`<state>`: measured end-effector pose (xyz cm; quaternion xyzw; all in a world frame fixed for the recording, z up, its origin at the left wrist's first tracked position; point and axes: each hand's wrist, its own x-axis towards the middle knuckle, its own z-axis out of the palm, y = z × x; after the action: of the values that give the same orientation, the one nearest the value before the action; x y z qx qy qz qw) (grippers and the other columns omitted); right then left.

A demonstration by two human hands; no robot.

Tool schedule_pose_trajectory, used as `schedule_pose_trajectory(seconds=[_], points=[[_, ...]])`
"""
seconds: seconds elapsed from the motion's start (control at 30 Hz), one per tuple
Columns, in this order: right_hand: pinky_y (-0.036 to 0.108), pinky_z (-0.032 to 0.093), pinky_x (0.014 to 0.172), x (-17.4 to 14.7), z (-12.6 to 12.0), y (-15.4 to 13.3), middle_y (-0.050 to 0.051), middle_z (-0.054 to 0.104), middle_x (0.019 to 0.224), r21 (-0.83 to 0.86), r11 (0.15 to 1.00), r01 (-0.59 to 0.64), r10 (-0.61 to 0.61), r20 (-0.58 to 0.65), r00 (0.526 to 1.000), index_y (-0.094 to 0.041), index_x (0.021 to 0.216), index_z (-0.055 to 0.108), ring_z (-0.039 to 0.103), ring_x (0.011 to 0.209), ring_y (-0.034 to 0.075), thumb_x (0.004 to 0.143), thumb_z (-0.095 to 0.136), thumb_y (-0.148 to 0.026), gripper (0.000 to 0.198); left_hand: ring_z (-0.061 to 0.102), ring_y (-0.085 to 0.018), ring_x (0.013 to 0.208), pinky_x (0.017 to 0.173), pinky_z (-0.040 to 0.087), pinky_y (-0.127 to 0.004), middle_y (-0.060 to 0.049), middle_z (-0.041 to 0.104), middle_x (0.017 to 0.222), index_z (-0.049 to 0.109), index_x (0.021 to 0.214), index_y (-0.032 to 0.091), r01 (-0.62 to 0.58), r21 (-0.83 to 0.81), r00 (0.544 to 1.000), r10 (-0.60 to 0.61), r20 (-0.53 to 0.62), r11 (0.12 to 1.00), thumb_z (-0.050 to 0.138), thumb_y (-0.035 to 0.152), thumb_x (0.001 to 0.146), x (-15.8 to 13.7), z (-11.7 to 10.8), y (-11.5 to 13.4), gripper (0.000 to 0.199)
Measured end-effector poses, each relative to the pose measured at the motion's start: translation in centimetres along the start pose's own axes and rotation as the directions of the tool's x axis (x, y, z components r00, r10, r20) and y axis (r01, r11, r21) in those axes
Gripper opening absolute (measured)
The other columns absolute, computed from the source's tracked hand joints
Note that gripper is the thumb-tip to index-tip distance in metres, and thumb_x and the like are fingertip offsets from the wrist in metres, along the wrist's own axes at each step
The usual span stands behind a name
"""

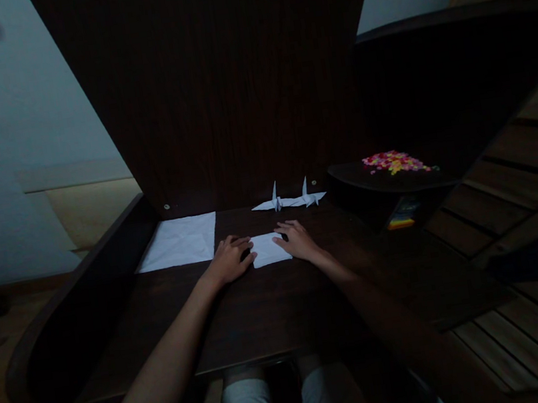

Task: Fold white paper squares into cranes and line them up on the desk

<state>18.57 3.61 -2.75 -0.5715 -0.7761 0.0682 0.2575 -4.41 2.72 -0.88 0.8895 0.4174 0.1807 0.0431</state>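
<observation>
A small folded white sheet of paper (269,251) lies flat on the dark desk between my two hands. My left hand (230,260) rests at its left edge, thumb and fingers apart, with the fingertips touching the paper. On the right, my right hand (298,240) lies over the paper's right edge, its fingers stretched out and the thumb on top. Just behind, two white paper cranes (277,204) stand side by side against the back panel. To the left of my left hand is a larger, creased white sheet (180,242).
The dark wooden desk (267,323) has a raised side panel (88,309) on the left and a tall back panel (231,86). A rounded shelf (346,176) on the right carries a pile of small colourful pieces (394,161). Beneath it sits a yellow-edged object (401,223).
</observation>
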Motion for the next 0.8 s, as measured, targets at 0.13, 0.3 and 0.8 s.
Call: schedule_pose_trajectory(seconds=[0.13, 0.3, 0.8], points=[[0.040, 0.038, 0.092, 0.0, -0.4, -0.5, 0.010, 0.061, 0.110, 0.021, 1.000, 0.008, -0.007, -0.026, 1.000, -0.018, 0.097, 0.065, 0.047, 0.108, 0.025, 0.078, 0.060, -0.030, 0.023, 0.044, -0.027, 0.116, 0.095, 0.038, -0.047, -0.009, 0.050, 0.133, 0.057, 0.121, 0.025, -0.035, -0.030, 0.999, 0.034, -0.024, 0.999, 0.048, 0.032, 0.086, -0.2, 0.1, 0.2, 0.037], [0.036, 0.039, 0.086, 0.0, -0.6, -0.8, 0.008, 0.057, 0.094, 0.030, 0.999, 0.018, -0.017, -0.030, 0.999, -0.018, 0.084, 0.064, 0.046, 0.097, 0.023, 0.075, 0.062, -0.030, 0.015, 0.047, -0.023, 0.111, 0.094, 0.038, -0.042, -0.005, 0.057, 0.124, 0.065, 0.110, 0.030, -0.141, -0.069, 0.990, 0.142, -0.005, 0.988, 0.046, 0.012, 0.082, 0.1, 0.4, 0.0, 0.038], [0.037, 0.037, 0.089, -0.2, -0.7, -1.2, 0.004, 0.063, 0.099, 0.228, 0.960, 0.163, -0.172, 0.018, 0.985, -0.022, 0.094, 0.067, 0.046, 0.097, 0.021, 0.074, 0.059, -0.011, 0.024, 0.050, -0.025, 0.101, 0.088, 0.039, -0.044, -0.007, 0.059, 0.125, 0.065, 0.111, 0.023, -0.062, -0.038, 0.998, 0.062, 0.009, 0.997, 0.047, 0.042, 0.086, 0.1, 0.0, 0.6, 0.036]])
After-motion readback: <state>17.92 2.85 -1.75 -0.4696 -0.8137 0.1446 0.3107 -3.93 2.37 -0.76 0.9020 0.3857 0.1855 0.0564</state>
